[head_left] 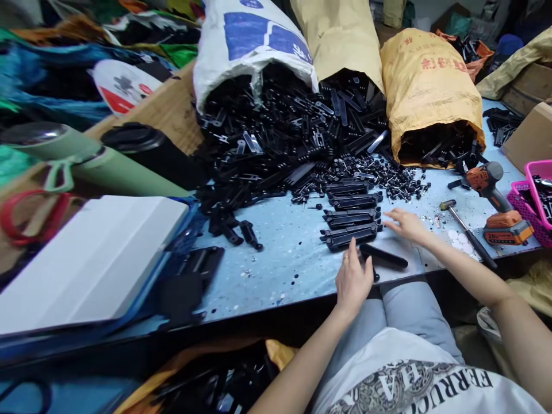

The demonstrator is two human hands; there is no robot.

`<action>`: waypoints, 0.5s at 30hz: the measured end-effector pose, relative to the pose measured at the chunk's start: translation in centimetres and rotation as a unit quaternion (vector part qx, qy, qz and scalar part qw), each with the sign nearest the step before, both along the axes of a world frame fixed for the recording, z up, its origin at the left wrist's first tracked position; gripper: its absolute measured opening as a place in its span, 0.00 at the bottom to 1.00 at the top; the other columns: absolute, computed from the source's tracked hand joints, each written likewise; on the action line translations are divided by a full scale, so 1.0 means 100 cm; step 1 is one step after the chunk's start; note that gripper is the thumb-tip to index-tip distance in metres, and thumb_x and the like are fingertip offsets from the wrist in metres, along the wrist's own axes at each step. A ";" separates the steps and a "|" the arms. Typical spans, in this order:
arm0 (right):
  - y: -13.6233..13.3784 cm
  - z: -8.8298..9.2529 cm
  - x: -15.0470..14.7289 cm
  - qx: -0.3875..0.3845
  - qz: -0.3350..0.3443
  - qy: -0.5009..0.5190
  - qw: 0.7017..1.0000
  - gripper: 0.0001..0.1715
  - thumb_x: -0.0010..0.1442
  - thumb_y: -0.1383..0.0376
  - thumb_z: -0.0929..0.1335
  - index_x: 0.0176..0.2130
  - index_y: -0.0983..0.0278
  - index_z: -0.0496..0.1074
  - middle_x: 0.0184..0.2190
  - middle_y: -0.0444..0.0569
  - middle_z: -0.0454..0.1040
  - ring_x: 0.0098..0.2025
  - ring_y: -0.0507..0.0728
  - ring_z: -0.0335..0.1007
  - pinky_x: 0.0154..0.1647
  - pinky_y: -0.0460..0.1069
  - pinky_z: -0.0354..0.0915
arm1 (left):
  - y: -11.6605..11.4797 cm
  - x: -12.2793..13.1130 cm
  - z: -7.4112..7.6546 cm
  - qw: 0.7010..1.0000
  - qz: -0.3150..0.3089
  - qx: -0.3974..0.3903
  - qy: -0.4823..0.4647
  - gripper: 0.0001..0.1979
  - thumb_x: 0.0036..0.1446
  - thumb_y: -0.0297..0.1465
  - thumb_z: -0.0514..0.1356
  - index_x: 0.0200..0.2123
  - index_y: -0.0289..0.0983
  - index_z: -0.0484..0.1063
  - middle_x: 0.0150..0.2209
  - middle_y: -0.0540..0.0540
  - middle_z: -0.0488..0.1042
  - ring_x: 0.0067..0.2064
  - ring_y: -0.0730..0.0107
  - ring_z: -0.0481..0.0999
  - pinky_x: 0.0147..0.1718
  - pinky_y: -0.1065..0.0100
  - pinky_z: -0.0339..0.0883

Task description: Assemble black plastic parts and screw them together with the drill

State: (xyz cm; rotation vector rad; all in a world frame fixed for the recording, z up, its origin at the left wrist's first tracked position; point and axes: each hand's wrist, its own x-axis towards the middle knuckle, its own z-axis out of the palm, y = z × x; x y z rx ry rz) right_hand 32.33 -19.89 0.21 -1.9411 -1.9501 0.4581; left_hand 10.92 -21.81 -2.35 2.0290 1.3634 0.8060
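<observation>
Two bare hands reach in over the near edge of the table, apart from each other. The left hand has its thumb and fingers spread; the right hand is loosely curved, with nothing visible in its grasp. Between them lies a loose black strip, just to the right of the left hand and on the near side of the right. Its long axis slants rightward and slightly toward the body, and the left hand is the nearer one; whether the left hand touches it, I cannot tell.

Just beyond the left fingertips, several black folded pieces form a short column leading away from the body, each with its long axis crosswise. The right fingertips are close to their right ends; contact there is unclear. These pieces are slim, hard-looking and probably plastic, with notched ends and a dull sheen.

Farther out, small dark-headed pins scatter in front of a tangled heap of black parts, flat and fork-ended. Behind it slump a white woven sack, a tan sack and a crinkled yellow sack. To the right are a slender hammer, an orange-and-grey cordless drill and a perforated pink basket.
</observation>
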 end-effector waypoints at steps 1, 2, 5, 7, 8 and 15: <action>0.015 0.001 0.016 0.006 -0.021 -0.028 0.999 0.28 0.65 0.51 0.57 0.56 0.63 0.65 0.46 0.54 0.70 0.47 0.57 0.66 0.46 0.50 0.63 | 0.000 -0.002 0.003 0.998 -0.021 0.051 0.041 0.28 0.56 0.31 0.53 0.61 0.37 0.55 0.47 0.36 0.69 0.47 0.56 0.71 0.44 0.56 0.67; 0.031 0.003 0.033 0.014 -0.047 -0.055 0.997 0.28 0.66 0.52 0.57 0.57 0.63 0.64 0.48 0.54 0.69 0.48 0.57 0.65 0.46 0.50 0.63 | 0.002 -0.002 0.007 0.991 -0.064 0.095 0.075 0.27 0.55 0.29 0.53 0.60 0.38 0.57 0.50 0.36 0.67 0.52 0.53 0.67 0.49 0.54 0.64; 0.075 0.008 0.083 0.060 -0.153 -0.150 0.975 0.26 0.67 0.58 0.56 0.59 0.67 0.60 0.51 0.59 0.65 0.50 0.59 0.61 0.45 0.50 0.60 | 0.011 0.006 0.018 0.941 -0.260 0.152 0.156 0.24 0.54 0.23 0.52 0.55 0.42 0.64 0.51 0.40 0.68 0.57 0.54 0.63 0.56 0.48 0.55; 0.099 0.012 0.113 0.083 -0.208 -0.223 0.949 0.23 0.67 0.64 0.54 0.57 0.69 0.60 0.52 0.62 0.63 0.51 0.62 0.58 0.46 0.52 0.57 | 0.019 0.013 0.021 0.906 -0.342 0.143 0.206 0.24 0.54 0.20 0.51 0.53 0.42 0.66 0.45 0.42 0.72 0.52 0.59 0.67 0.55 0.49 0.56; 0.108 0.013 0.127 0.083 -0.223 -0.257 0.937 0.23 0.66 0.68 0.53 0.55 0.70 0.62 0.52 0.62 0.63 0.52 0.63 0.57 0.47 0.53 0.56 | 0.022 0.015 0.021 0.896 -0.358 0.136 0.225 0.24 0.54 0.19 0.49 0.52 0.41 0.66 0.42 0.42 0.72 0.48 0.61 0.69 0.53 0.52 0.58; 0.145 0.018 0.194 0.019 -0.211 -0.392 0.895 0.27 0.63 0.76 0.51 0.58 0.72 0.58 0.52 0.66 0.65 0.56 0.64 0.51 0.54 0.62 0.44 | 0.023 0.007 0.016 0.882 -0.349 0.160 0.274 0.21 0.57 0.19 0.48 0.53 0.36 0.64 0.37 0.44 0.72 0.40 0.63 0.70 0.40 0.60 0.64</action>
